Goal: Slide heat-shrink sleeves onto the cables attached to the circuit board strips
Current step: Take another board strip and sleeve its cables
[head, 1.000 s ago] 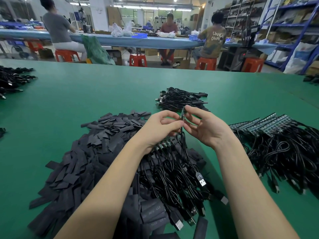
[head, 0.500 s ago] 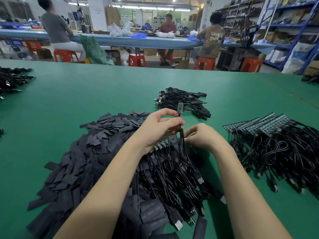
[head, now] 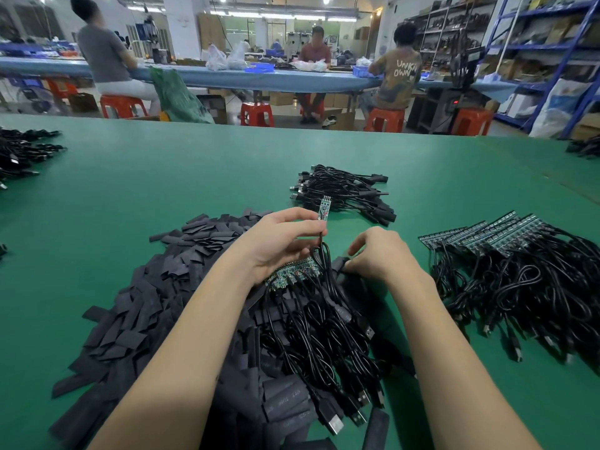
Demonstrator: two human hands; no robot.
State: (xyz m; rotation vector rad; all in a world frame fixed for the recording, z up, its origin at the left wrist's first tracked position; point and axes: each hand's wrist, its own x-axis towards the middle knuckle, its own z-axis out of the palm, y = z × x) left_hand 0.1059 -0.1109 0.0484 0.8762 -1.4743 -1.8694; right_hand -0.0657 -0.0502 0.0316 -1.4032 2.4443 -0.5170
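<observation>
While the left hand [head: 279, 241] pinches one small circuit board strip [head: 324, 207] between thumb and fingers, the strip stands up straight above the hand. Its black cable [head: 323, 254] hangs down from the bottom of the strip and loops into the heap below. Under the same hand lies a row of more board strips [head: 292, 272], side by side, with their cables [head: 324, 336] spread toward the person, the plugs at the near ends.

The right hand [head: 380, 254] is low, just beside the left one. Its fingers curl down and pinch a black heat-shrink sleeve [head: 339, 264] on top of the heap, near the hanging cable.

A big pile of flat black sleeves [head: 156, 297] covers the green table [head: 162, 177] on the left side and under the arms. On the right lies another bunch of board strips with cables [head: 506, 254]. Farther back, near the middle, sits a small pile of black cables [head: 344, 190]. More black cables [head: 22, 151] lie at the far left edge.

Behind the table, people sit on red stools [head: 256, 113] at a long blue bench [head: 227, 76].
</observation>
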